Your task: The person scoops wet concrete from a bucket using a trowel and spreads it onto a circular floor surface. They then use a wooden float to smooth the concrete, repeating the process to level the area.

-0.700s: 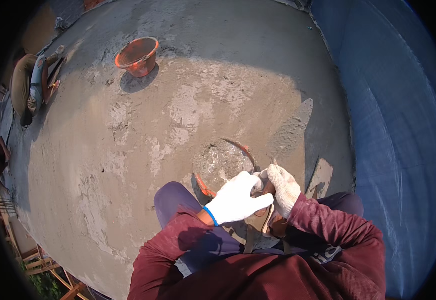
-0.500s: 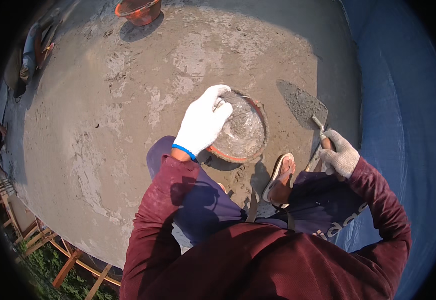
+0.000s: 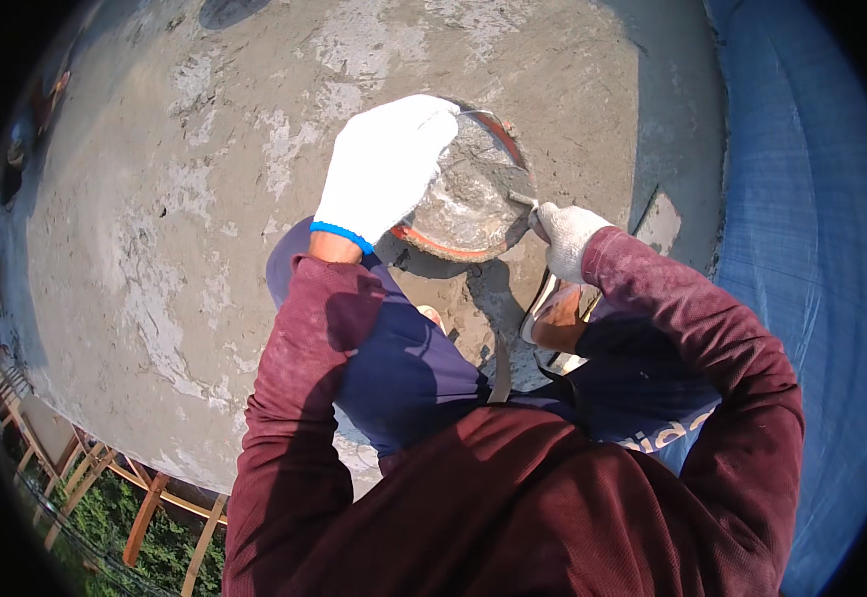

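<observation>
In front of my feet is a bucket (image 3: 443, 251) with an orange rim, holding wet grey mortar (image 3: 468, 204). My left hand (image 3: 386, 159), in a white knit glove with a blue cuff, is closed at the bucket's far-left rim, on its thin wire handle (image 3: 475, 112). At the bucket's right side, my gloved right hand (image 3: 570, 237) grips a trowel (image 3: 522, 198) by its handle. The metal shank points left over the mortar. Its blade is in the bucket and hard to tell from the mix.
Rough grey cement floor (image 3: 224, 199) spreads to the left and ahead. A blue sheet (image 3: 802, 249) borders the right side. A flat grey piece (image 3: 659, 221) lies right of my sandalled foot (image 3: 560, 323). Wooden framing (image 3: 145, 517) and greenery lie beyond the lower-left edge.
My right hand has brought the trowel from the floor at the right leftward to the bucket, its blade now in the mortar. An orange bucket at the top has left the view.
</observation>
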Available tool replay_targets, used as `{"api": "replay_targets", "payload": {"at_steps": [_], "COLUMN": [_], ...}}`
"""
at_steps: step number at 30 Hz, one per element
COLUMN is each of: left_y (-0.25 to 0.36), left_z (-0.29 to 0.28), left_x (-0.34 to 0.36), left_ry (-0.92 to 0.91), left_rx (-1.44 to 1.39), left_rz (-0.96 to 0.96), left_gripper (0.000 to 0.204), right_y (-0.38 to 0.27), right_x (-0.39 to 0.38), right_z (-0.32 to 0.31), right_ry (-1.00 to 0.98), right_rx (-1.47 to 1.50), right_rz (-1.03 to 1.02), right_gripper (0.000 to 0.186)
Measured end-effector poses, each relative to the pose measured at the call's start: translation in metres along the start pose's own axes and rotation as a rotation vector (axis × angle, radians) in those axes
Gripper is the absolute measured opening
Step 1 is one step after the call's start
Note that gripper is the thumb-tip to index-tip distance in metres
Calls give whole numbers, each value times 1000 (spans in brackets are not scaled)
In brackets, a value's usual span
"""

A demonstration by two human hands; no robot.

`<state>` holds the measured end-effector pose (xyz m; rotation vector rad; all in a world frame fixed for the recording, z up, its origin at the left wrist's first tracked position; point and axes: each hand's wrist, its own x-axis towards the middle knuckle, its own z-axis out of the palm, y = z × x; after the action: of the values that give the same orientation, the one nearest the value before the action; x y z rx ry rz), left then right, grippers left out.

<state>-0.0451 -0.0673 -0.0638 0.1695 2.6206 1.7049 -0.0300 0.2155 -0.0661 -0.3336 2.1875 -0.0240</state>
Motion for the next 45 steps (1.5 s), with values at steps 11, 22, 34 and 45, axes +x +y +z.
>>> {"api": "replay_targets", "payload": {"at_steps": [11, 22, 34, 45], "left_y": [11, -24, -2, -45], "left_z": [-5, -36, -85, -85], "left_x": [1, 14, -25, -62], "left_ry": [22, 403, 526, 233], "left_rx": [-242, -246, 9, 74], "left_rz": [-273, -391, -374, -776], "left_gripper": [28, 49, 51, 43], "right_y": [40, 165, 304, 363], "right_x": [39, -8, 126, 210], "right_z": [48, -11, -122, -129], "right_ry": [-511, -669, 880, 510], "right_rx": [1157, 1269, -26, 59], "right_rz": [-246, -401, 58, 129], "right_gripper": [24, 33, 28, 33]}}
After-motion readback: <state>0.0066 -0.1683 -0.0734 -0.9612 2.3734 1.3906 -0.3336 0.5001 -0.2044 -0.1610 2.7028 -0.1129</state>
